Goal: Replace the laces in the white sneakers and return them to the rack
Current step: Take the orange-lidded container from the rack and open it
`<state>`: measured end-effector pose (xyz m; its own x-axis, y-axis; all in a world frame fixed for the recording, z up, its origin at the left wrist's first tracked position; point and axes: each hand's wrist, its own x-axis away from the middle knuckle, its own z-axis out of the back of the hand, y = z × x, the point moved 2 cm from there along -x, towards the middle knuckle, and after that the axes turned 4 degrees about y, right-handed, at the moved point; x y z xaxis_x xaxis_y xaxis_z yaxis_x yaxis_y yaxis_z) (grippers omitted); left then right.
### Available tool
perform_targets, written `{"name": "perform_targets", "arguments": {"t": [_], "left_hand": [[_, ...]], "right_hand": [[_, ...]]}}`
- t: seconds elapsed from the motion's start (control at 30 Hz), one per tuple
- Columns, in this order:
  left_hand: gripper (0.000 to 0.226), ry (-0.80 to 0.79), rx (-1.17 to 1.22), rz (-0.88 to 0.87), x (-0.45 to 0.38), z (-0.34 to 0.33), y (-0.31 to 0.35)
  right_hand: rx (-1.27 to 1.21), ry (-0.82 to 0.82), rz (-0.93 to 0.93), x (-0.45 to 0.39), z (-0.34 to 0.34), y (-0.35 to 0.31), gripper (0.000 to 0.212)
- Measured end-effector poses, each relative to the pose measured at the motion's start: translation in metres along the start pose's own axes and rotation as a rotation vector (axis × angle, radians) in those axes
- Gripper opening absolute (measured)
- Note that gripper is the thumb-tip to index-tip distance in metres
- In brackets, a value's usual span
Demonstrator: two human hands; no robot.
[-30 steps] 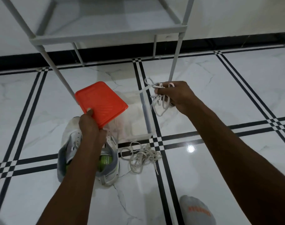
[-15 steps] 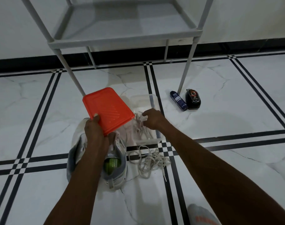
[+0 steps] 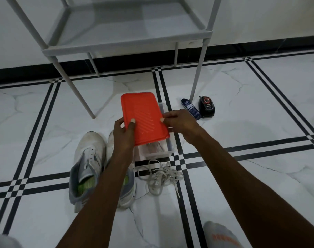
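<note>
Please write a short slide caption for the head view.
Both hands hold the red lid over the clear box, beside the sneakers.

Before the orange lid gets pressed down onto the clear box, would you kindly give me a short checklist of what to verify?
1. Both hands on the orange lid: ok. The left hand holds its left edge, the right hand its right edge.
2. Lid lined up with the clear box: not ok, the box's near end is still uncovered.
3. Laces inside the box clear of its rim: cannot tell.
4. Loose laces out of the way: ok, they lie on the floor in front of the box.
5. White sneakers within reach: ok, beside the box.
</note>
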<state>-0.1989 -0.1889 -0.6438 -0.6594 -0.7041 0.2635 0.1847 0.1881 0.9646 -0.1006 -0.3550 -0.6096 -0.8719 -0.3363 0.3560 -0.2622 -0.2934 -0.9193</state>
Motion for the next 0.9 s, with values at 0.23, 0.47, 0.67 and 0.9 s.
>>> {"name": "perform_targets", "arguments": {"t": [0.23, 0.47, 0.67, 0.9], "left_hand": [[0.027, -0.007, -0.301, -0.11, -0.003, -0.007, -0.017], [0.028, 0.003, -0.389, -0.15, -0.005, -0.006, -0.041], [0.033, -0.01, -0.304, -0.078, -0.005, -0.002, -0.051], [0.024, -0.049, -0.1, 0.074, -0.007, 0.006, -0.05]], "right_hand": [[0.407, 0.197, 0.097, -0.002, 0.012, 0.024, 0.024], [0.531, 0.212, 0.136, 0.007, 0.005, 0.042, 0.025], [0.33, 0.207, -0.058, -0.004, 0.008, 0.06, 0.035], [0.056, 0.078, -0.116, 0.006, 0.012, 0.055, 0.026]]}}
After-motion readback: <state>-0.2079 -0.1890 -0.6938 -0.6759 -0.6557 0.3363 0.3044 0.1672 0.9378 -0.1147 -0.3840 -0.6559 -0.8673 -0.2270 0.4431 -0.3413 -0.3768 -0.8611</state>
